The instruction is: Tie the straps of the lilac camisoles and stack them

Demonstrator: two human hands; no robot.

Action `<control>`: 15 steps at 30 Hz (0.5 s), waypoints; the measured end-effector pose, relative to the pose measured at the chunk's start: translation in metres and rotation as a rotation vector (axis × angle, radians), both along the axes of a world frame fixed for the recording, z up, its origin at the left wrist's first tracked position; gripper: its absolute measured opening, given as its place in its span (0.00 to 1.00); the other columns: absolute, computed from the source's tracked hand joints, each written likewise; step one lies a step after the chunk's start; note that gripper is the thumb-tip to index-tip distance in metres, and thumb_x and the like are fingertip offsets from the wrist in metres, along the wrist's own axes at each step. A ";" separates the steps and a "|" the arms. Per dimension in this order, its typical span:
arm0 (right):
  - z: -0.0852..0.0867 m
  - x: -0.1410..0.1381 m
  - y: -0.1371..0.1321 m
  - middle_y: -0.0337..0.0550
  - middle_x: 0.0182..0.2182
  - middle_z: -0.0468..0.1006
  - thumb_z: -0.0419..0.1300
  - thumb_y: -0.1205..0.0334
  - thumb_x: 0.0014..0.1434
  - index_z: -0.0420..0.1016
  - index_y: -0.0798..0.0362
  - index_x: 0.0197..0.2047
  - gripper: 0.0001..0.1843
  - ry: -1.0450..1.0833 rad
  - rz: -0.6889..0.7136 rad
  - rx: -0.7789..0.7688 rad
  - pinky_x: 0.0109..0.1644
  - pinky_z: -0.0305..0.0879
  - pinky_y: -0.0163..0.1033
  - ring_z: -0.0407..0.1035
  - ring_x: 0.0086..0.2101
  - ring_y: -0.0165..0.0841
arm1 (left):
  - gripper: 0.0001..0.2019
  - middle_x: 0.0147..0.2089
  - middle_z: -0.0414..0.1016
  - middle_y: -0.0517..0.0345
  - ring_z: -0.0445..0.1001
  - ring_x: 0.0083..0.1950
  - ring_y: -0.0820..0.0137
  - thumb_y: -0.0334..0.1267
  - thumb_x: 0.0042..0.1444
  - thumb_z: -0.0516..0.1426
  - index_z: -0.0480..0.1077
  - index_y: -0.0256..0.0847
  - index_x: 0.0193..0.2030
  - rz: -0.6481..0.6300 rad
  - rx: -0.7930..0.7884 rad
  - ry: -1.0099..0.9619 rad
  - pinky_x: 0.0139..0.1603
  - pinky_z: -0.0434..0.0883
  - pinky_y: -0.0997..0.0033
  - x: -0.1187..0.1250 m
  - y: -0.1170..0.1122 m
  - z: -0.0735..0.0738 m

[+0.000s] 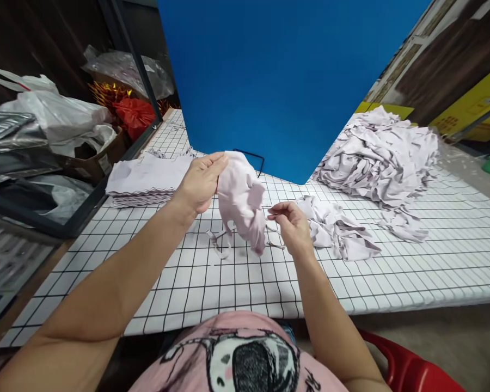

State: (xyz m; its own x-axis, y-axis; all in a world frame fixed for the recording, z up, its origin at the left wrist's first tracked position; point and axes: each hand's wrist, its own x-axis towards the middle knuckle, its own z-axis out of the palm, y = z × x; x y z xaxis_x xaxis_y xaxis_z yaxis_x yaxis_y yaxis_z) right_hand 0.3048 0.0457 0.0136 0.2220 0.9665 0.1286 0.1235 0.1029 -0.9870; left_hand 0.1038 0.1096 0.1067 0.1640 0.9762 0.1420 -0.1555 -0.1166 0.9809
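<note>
Left hand (200,182) is clamped on the upper edge of a pale pinkish, thin-looking fabric piece (240,196), which hangs above a worktop with a white, black-gridded covering (228,294), between a neat pale layered fabric stack (147,182) and a small crumpled pale fabric pile (338,228). Right hand (292,223) is just beside its lower right side, thumb and fingertips close together; cannot tell whether a thin strip is pinched there. Judged from the drape: light, limp, not fragile, likely to fold on itself, best held by two edges.
</note>
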 end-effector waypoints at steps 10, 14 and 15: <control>0.020 -0.026 0.006 0.43 0.39 0.76 0.59 0.44 0.61 0.72 0.50 0.44 0.18 0.039 0.261 0.063 0.44 0.66 0.41 0.69 0.41 0.35 | 0.15 0.36 0.78 0.55 0.78 0.41 0.66 0.49 0.57 0.59 0.73 0.39 0.43 -0.070 0.001 0.055 0.38 0.75 0.70 0.016 0.001 0.001; 0.024 -0.016 0.006 0.35 0.26 0.67 0.60 0.46 0.61 0.70 0.52 0.32 0.17 0.207 0.380 0.036 0.32 0.58 0.35 0.61 0.27 0.27 | 0.18 0.38 0.79 0.54 0.77 0.39 0.67 0.46 0.57 0.61 0.72 0.39 0.50 -0.114 -0.092 0.073 0.34 0.73 0.73 0.004 -0.001 -0.004; 0.026 -0.013 0.005 0.34 0.25 0.66 0.61 0.47 0.60 0.69 0.52 0.31 0.17 0.236 0.372 0.039 0.30 0.56 0.34 0.59 0.26 0.26 | 0.21 0.39 0.79 0.53 0.77 0.39 0.67 0.45 0.55 0.63 0.71 0.39 0.53 -0.182 -0.154 0.113 0.34 0.73 0.72 0.001 -0.004 -0.009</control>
State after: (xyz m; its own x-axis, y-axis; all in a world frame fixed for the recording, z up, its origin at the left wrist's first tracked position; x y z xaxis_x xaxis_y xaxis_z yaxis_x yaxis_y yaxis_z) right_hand 0.2921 0.0509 0.0393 -0.1123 0.9816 0.1545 -0.1575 0.1359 -0.9781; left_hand 0.1047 0.1059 0.0980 0.3458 0.9377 -0.0349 -0.0486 0.0550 0.9973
